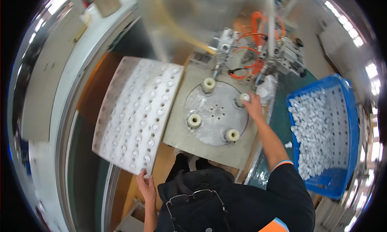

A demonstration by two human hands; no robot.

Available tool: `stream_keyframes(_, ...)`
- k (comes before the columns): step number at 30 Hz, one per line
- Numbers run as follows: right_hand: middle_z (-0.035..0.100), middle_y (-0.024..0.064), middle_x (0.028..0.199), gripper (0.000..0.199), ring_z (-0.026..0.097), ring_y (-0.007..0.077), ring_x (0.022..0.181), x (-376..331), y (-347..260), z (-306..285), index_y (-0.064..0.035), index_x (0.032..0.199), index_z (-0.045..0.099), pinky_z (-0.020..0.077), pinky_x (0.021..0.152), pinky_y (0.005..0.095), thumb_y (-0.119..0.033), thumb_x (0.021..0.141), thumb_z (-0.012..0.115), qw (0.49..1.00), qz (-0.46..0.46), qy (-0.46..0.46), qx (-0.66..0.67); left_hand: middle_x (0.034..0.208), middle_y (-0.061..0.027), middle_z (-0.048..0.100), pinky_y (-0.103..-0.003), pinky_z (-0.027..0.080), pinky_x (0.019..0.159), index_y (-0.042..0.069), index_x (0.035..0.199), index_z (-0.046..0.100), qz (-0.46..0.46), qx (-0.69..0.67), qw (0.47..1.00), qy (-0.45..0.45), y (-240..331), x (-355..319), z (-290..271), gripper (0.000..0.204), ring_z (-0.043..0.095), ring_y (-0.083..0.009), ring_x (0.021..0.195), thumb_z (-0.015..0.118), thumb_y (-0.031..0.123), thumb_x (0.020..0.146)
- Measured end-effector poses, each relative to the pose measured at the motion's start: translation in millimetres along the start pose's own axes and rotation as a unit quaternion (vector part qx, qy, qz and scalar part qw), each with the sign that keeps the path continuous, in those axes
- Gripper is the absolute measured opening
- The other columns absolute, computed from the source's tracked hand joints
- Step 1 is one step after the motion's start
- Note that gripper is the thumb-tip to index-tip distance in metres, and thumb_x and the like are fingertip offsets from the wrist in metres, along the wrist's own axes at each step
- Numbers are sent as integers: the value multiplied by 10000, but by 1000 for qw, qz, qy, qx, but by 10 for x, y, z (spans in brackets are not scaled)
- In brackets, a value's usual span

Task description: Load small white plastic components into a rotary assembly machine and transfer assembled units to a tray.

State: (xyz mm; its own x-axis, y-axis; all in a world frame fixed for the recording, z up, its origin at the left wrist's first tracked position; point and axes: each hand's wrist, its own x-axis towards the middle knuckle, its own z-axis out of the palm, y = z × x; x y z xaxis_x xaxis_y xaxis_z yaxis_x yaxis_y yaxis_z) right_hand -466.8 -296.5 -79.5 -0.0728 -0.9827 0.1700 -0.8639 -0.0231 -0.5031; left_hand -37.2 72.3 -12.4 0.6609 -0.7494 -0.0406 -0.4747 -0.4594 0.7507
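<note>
The right hand [254, 105] reaches out over the round grey metal turntable [217, 113] and its fingers close on a small white cylindrical plastic part [244, 98] sitting at the disc's right edge. Three more cream-coloured cylindrical holders stand on the disc: one at the top [208, 85], one on the left [194, 120] and one at the lower right [231, 135]. The disc is set into a square grey metal plate [177, 127] on the bench.

The left hand [146, 186] grips the near corner of a white perforated rectangular tray [137, 113], whose holes are partly filled with small white parts; the tray lies just left of the plate, tilted.

To the right, well apart from the disc, a blue plastic crate [350, 123] holds a heap of small white plastic parts [318, 131]. Behind the disc stands a metal fixture with orange hoses [258, 38].
</note>
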Motion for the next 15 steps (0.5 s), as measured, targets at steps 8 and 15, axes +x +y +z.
stream_keyframes(8,582,136,969,319,573,292,841,143,-181,-375,-33,1007,602,464,748,374,-190,747,699,997,-75,-30,20,932,-66,573,-233,455,623,38,1094,603,-57,-47,997,-22,309,-456,-89,263,529,-114,673,595,34,831)
stream_keyframes(15,575,89,968,353,571,228,876,-1650,-2520,-8,-51,1036,600,466,763,331,-197,741,727,853,-261,-346,289,816,-19,597,-203,415,543,21,1124,593,-146,-164,976,6,141,-517,-242,234,506,-56,617,530,138,931)
